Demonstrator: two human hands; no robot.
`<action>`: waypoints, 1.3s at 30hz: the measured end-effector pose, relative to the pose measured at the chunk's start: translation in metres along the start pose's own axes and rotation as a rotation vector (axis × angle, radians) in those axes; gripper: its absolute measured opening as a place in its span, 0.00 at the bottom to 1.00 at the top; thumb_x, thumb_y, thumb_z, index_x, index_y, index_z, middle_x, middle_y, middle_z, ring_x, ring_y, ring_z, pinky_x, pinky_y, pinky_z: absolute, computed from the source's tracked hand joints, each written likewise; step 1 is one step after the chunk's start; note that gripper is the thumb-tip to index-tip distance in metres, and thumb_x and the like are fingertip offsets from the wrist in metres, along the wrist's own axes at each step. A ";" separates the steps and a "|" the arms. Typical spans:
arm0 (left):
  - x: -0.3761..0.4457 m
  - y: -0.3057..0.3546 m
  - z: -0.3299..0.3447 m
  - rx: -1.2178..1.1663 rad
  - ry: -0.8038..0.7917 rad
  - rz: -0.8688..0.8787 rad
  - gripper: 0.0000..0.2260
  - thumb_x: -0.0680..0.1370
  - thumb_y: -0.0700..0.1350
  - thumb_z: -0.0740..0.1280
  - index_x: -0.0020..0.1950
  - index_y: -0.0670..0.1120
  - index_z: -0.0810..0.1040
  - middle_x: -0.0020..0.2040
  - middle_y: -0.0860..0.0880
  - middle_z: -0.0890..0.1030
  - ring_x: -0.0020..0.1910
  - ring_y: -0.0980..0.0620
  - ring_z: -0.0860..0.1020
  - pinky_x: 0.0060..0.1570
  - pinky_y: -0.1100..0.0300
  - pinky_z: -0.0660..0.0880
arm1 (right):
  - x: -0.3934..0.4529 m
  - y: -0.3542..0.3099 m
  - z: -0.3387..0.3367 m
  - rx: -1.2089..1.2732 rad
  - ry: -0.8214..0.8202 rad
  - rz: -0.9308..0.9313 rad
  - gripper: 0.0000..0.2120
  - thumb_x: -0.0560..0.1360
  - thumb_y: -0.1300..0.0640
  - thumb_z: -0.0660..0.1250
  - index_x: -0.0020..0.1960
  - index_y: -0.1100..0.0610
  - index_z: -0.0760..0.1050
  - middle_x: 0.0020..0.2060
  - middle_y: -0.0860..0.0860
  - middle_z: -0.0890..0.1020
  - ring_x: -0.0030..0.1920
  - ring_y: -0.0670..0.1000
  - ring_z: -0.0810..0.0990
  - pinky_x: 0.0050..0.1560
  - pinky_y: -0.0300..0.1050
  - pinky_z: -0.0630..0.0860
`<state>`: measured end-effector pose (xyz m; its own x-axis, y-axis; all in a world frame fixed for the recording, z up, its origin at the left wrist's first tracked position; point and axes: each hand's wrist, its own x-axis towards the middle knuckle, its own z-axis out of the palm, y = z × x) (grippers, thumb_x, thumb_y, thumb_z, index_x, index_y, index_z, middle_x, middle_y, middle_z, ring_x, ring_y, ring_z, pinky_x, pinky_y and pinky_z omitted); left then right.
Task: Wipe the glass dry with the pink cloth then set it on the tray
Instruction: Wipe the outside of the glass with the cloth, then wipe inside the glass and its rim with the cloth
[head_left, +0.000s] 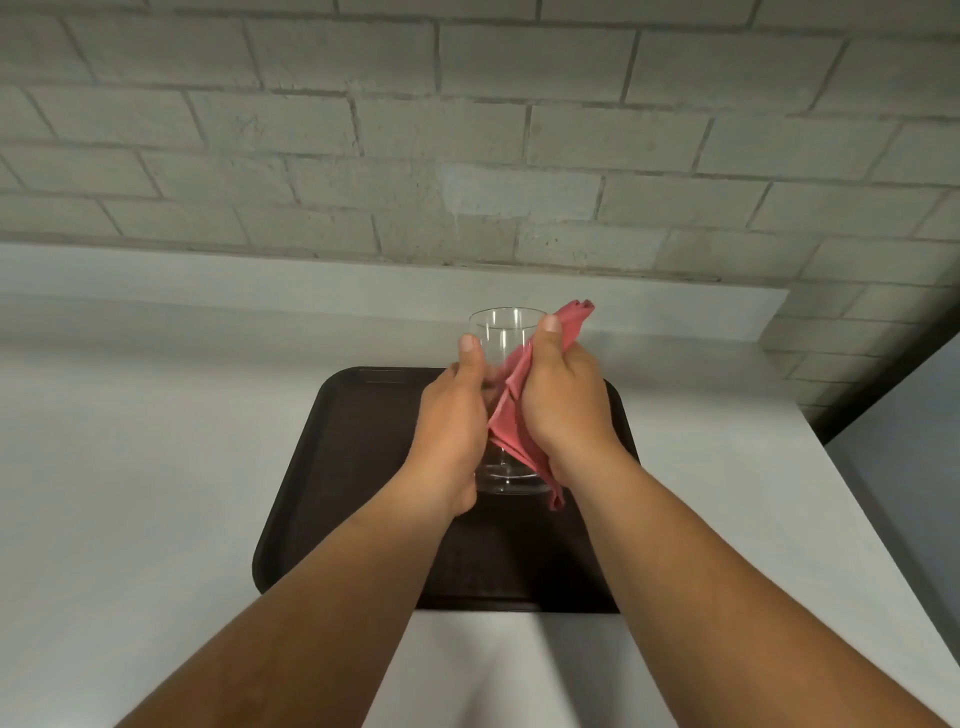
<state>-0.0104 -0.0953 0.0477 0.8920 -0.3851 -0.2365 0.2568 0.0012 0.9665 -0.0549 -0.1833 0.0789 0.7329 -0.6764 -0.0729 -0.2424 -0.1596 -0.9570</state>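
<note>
Head cam looking down: white counter (156, 467) spreads out under both arms, with a dark brown tray (332, 467) sitting right below the hands. Left hand (449, 431) is wrapped around the clear glass (501, 332), thumb up near the rim, holding it upright between the two hands, over the tray. Right hand (563, 400) is closed on the pink cloth (511, 410), pressing it against the glass's side.
</note>
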 end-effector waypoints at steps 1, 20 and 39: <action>-0.001 0.001 0.002 0.003 -0.029 -0.023 0.32 0.82 0.72 0.57 0.61 0.48 0.86 0.49 0.50 0.92 0.48 0.54 0.90 0.55 0.51 0.83 | 0.000 -0.001 0.001 -0.020 0.010 -0.023 0.33 0.82 0.34 0.46 0.52 0.56 0.80 0.46 0.54 0.86 0.49 0.55 0.85 0.59 0.60 0.79; 0.001 0.007 -0.005 -0.267 -0.071 -0.289 0.39 0.77 0.76 0.63 0.57 0.42 0.89 0.48 0.39 0.91 0.49 0.40 0.91 0.52 0.44 0.84 | -0.017 0.002 0.001 -0.215 -0.156 -0.076 0.26 0.85 0.39 0.49 0.72 0.54 0.72 0.57 0.51 0.82 0.55 0.52 0.82 0.48 0.42 0.72; -0.016 0.006 -0.004 -0.395 -0.109 -0.250 0.37 0.62 0.68 0.80 0.60 0.43 0.89 0.55 0.38 0.90 0.53 0.35 0.90 0.57 0.37 0.86 | -0.003 -0.004 -0.006 0.163 -0.204 0.352 0.29 0.84 0.35 0.52 0.53 0.56 0.82 0.42 0.57 0.87 0.42 0.58 0.87 0.49 0.57 0.84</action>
<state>-0.0216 -0.0859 0.0572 0.7464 -0.5126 -0.4245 0.5989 0.2390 0.7644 -0.0598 -0.1851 0.0850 0.7381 -0.5105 -0.4411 -0.4083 0.1825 -0.8944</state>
